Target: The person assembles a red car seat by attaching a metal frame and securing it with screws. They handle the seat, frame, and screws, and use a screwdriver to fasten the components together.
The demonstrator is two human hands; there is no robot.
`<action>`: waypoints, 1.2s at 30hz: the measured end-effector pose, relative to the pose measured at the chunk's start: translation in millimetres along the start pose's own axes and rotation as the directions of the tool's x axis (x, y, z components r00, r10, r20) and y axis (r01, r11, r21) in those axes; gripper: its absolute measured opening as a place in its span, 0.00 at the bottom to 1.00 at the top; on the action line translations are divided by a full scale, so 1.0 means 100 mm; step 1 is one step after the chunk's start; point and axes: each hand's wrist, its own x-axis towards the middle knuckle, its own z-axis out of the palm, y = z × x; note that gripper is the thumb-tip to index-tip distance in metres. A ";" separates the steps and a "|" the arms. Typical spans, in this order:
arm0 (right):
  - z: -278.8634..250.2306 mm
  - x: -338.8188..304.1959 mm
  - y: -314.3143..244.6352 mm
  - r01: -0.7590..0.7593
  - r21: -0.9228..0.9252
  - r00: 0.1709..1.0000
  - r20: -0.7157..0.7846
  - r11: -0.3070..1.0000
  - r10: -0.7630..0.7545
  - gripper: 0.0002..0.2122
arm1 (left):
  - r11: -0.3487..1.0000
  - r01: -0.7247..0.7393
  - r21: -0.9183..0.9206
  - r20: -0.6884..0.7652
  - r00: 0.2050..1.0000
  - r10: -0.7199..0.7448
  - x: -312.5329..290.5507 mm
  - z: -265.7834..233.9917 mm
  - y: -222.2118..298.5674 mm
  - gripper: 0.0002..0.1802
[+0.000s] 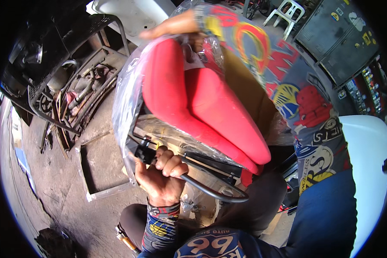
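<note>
My left hand (161,174) is closed around a bent black metal tube (210,193), beside a black fitting (145,152) on it. The tube curves to the right over my lap. Beyond it lies a large smooth red piece (215,103) with two long tapering lobes; its kind is unclear. Clear plastic wrap (124,94) surrounds much of it. My right arm reaches far across, and my right hand (176,26), slightly blurred, stretches over the red piece's far end. Its fingers extend to the left, and part of the hand hides against the plastic.
Brown cardboard (245,86) stands behind the red piece. At left a metal rack (73,116) carries scrap parts, near a rectangular frame (88,172) on the concrete floor. A white chair (284,17) and a grey metal cabinet (331,38) stand far right; a pale curved panel (363,172) is nearer.
</note>
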 end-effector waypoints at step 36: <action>0.15 -0.96 2.07 0.336 0.129 0.891 -0.365 0.933 -0.270 0.15 | 0.965 -0.247 -0.085 -0.379 0.904 0.198 0.07 -0.14 0.66 0.09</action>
